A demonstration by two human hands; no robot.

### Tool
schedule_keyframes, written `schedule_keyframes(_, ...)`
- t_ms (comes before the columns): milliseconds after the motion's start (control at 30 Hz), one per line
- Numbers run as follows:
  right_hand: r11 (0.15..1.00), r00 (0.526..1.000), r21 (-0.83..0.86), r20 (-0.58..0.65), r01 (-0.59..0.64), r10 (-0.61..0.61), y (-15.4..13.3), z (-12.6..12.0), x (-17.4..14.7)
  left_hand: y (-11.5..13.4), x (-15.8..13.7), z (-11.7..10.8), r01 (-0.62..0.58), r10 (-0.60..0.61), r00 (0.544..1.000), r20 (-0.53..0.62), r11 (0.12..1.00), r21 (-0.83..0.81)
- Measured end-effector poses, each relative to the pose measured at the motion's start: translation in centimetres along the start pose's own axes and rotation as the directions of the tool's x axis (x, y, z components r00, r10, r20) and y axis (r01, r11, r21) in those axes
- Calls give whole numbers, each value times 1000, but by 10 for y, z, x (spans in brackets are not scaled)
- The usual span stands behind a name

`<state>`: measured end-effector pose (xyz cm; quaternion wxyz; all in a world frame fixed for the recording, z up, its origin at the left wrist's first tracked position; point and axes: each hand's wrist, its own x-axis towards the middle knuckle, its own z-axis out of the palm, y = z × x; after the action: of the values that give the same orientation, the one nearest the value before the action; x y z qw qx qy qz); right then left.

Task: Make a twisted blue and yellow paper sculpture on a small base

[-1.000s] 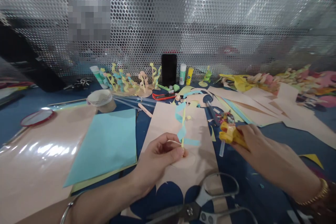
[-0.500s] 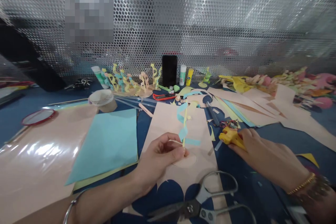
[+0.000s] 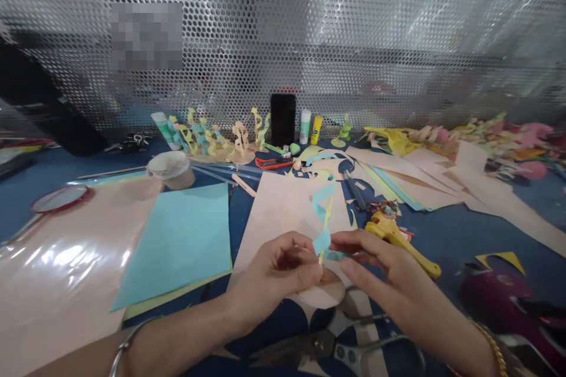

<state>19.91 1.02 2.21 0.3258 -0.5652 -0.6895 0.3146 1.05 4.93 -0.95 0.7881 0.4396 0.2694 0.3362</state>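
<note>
In the middle of the head view, my left hand (image 3: 283,268) pinches the foot of a thin yellow paper stem (image 3: 328,212). A light-blue paper strip (image 3: 322,241) winds loosely around this upright stem. From the right, my right hand (image 3: 384,265) closes thumb and fingers on the strip's loose tail, low beside the stem. A pale round paper disc (image 3: 327,296) lies just below my fingers, partly covered by them. Grey-handled scissors (image 3: 325,344) rest in front of both hands, over a cut pink sheet (image 3: 283,206).
A yellow hand tool (image 3: 409,247) and a purple device (image 3: 495,294) lie at right. Blue paper (image 3: 186,241) and a plastic-wrapped pink stack (image 3: 79,259) are at left. Finished curly paper pieces (image 3: 203,135), a phone (image 3: 283,121), glue sticks (image 3: 305,126) and a cutter (image 3: 274,163) line the back.
My right hand has let go of the yellow tool, now lying on the table, and moved left to the blue strip. My left hand has shifted slightly right and down with the stem.
</note>
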Motion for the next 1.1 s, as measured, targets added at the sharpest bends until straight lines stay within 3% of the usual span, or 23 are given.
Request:
schedule_keyframes(100,984,996,156,42,-80,75,1,4,4,0,0,2,0,0,1000,-18,1000,1)
schedule_keyframes(233,968,995,232,36,-98,92,3,7,5,1,1,3,12,-11,999,-32,1000,24)
schedule_keyframes(1100,995,998,102,-63,-18,24,-2,9,2,-1,4,4,51,-37,992,-125,992,113)
